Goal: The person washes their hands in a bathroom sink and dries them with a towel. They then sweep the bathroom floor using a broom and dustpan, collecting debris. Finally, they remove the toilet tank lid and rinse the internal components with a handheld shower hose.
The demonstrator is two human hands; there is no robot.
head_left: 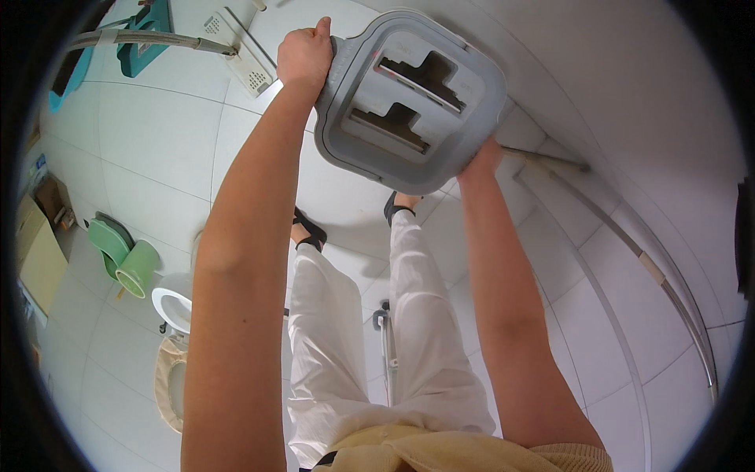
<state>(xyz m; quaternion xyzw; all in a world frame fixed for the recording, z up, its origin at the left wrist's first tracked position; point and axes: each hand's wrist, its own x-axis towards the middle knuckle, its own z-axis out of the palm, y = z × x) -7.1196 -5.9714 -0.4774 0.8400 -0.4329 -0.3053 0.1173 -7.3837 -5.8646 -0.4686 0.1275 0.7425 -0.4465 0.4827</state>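
Observation:
Held out in front of me above the floor is a grey plastic flat-mop bucket [407,121], its top facing my eyes. Two dark T-shaped slots run through its pale inner panel, and the inside below them is too dark to make out. My left hand [304,56] is closed around the handle edge on the bucket's left side, thumb on top. On the opposite lower corner my right hand [482,160] grips the bucket's side; its fingers are mostly hidden behind the bucket.
A flat mop head [242,56] with its pole lies at upper left, near a teal dustpan [141,50]. A green bin [138,268] and a white toilet [171,301] are at left. A curved metal rail [631,248] runs along the right wall. My feet stand on white tiles.

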